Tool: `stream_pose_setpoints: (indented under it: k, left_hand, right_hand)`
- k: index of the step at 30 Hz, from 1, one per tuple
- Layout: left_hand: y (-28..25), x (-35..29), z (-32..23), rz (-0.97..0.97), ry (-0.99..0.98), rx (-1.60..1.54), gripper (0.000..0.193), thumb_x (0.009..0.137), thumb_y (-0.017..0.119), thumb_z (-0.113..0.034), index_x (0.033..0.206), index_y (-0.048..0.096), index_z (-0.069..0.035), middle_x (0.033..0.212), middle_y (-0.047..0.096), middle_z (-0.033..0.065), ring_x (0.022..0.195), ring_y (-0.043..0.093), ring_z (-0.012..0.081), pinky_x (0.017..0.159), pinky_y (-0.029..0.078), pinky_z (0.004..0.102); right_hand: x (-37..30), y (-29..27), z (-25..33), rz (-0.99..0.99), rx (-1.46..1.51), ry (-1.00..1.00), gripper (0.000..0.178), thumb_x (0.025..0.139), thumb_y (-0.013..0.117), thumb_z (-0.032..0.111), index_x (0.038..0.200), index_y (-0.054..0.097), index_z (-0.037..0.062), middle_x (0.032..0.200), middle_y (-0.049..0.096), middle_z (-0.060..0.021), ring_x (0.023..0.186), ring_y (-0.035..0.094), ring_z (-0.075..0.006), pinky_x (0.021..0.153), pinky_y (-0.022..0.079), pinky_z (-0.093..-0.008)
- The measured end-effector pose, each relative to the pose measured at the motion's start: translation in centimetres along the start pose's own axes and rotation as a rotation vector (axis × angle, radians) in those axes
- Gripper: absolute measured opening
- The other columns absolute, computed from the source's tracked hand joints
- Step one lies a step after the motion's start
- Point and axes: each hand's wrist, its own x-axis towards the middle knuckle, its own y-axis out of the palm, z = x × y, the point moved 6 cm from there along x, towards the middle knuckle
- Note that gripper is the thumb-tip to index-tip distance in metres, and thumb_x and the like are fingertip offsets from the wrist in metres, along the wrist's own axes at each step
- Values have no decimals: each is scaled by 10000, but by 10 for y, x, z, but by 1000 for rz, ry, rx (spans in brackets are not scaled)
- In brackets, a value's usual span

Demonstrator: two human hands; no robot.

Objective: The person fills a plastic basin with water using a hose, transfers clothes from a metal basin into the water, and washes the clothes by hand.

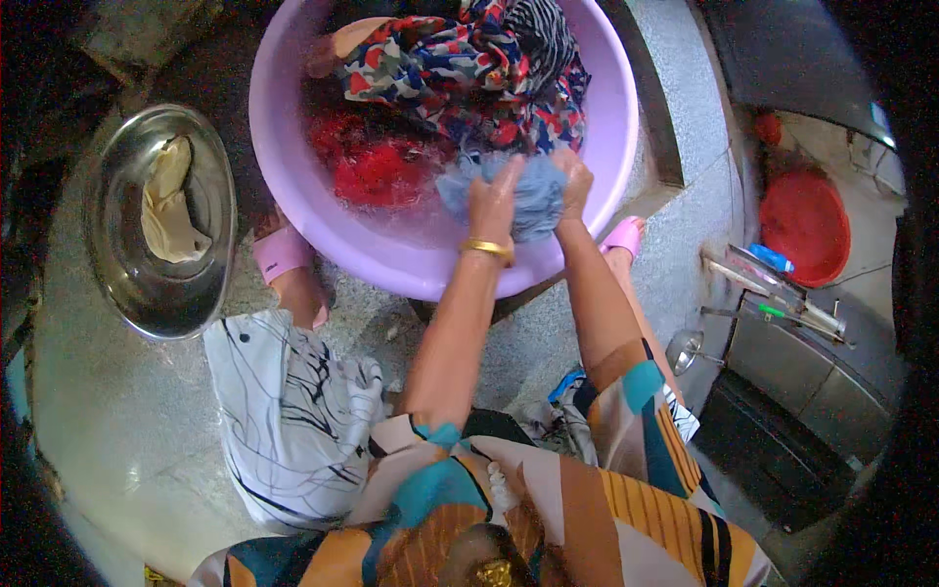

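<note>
Both of my hands grip a wet blue-grey cloth (533, 203) over the near side of a large round lilac tub (269, 108). My left hand (492, 203), with a gold bangle at the wrist, is closed on the cloth's left part. My right hand (575, 184) is closed on its right end, near the tub's rim. Just left of the cloth, a red cloth (383, 174) lies in cloudy water. Behind them are a bunched camouflage-patterned garment (430, 68) in red, navy and white and a black-and-white striped cloth (548, 37).
On the left, an oval metal basin (108, 264) holds a beige cloth (168, 210). My feet, in pink slippers (282, 252), flank the tub. At the right are a red basin (807, 225), a blue bottle (773, 258) and a small metal bowl (685, 350).
</note>
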Motion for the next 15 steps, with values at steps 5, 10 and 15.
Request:
stream_pose_setpoints:
  k: [5,10,15]
  left_hand:
    - [-3,4,-31,68,211,106,623,698,621,-351,1215,398,-84,1038,500,130,887,493,224,815,373,322]
    - [-96,33,-4,-558,358,750,668,634,630,-240,1221,370,-57,1131,420,241,1009,437,360,878,346,380]
    - [-123,70,48,-421,187,956,544,581,607,-86,1101,462,-13,1073,466,262,1015,446,356,870,352,390]
  right_hand:
    - [-13,14,-95,228,-430,-47,186,749,485,192,742,540,14,738,559,-181,714,549,-351,611,409,-425]
    - [-2,29,-54,228,-72,-58,309,708,568,147,964,483,-4,910,500,-234,787,525,-369,730,427,-410]
    - [-44,110,12,297,-423,-390,270,682,582,195,884,542,21,933,557,-174,884,523,-311,755,416,-398]
